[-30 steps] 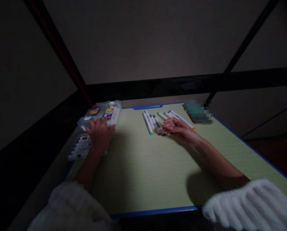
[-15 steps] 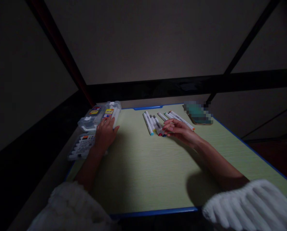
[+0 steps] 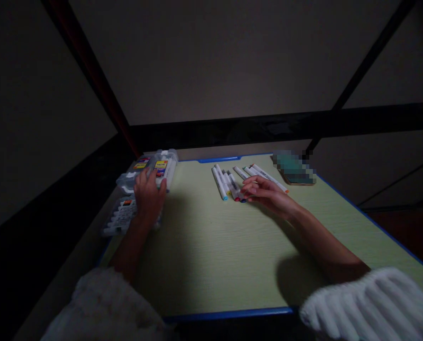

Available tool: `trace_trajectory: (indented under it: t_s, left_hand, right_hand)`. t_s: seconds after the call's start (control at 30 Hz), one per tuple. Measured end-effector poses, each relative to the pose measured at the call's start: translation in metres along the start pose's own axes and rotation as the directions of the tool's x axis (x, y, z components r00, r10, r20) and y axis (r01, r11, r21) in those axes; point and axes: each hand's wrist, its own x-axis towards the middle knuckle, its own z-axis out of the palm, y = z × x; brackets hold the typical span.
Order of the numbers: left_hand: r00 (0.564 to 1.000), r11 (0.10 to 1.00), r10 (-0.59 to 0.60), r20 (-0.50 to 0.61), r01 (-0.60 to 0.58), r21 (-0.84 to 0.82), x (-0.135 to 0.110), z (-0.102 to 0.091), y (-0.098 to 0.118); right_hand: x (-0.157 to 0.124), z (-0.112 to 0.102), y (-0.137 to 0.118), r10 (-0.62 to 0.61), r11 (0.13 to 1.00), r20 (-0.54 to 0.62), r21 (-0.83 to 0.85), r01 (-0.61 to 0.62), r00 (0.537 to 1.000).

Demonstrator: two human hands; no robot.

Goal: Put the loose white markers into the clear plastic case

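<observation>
My left hand point(image 3: 149, 193) is over the clear plastic marker cases at the table's left side, fingers spread and thumb apart. Its fingertips lie by a case with a yellow label point(image 3: 169, 166); whether they touch it I cannot tell. Partly behind the wrist is another case holding several white markers point(image 3: 117, 221). My right hand point(image 3: 268, 195) hovers low over the table with loosely bent fingers and nothing visible in them. Beside its fingertips lie several loose markers point(image 3: 220, 183) with light blue, yellow, red and dark blue ends. More white markers point(image 3: 270, 177) lie behind that hand.
A pixelated green flat object point(image 3: 292, 169) rests at the back right of the light green table point(image 3: 218, 255). Blue edging point(image 3: 229, 314) runs round the tabletop. A wall point(image 3: 218, 61) stands behind it.
My left hand has shifted slightly left and its fingers have drawn back, uncovering more of the yellow-labelled case. My right hand has hardly moved.
</observation>
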Motion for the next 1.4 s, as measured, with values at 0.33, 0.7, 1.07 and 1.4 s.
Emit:
trace_trajectory:
  t_s: [0.33,0.7,1.07,1.4]
  left_hand:
    - [0.961,0.960,-0.275,-0.013,0.275,0.053,0.006,-0.014,-0.031]
    - [0.960,0.952,-0.278,-0.021,0.279,0.129,0.010,-0.013,-0.038]
    - [0.961,0.953,-0.272,-0.042,0.276,0.126,0.010,-0.015,-0.032]
    - [0.955,0.940,-0.285,-0.084,0.295,0.170,0.010,-0.014,-0.030]
  right_hand:
    - [-0.001,0.001,-0.002,-0.011,1.000,0.015,-0.023,0.011,1.000]
    - [-0.003,0.002,-0.002,0.016,0.998,0.020,-0.055,-0.015,1.000]
    - [-0.002,0.004,-0.001,0.022,0.998,0.027,-0.051,-0.021,0.999]
    - [-0.002,0.005,0.000,0.011,0.996,0.046,-0.086,-0.007,0.999]
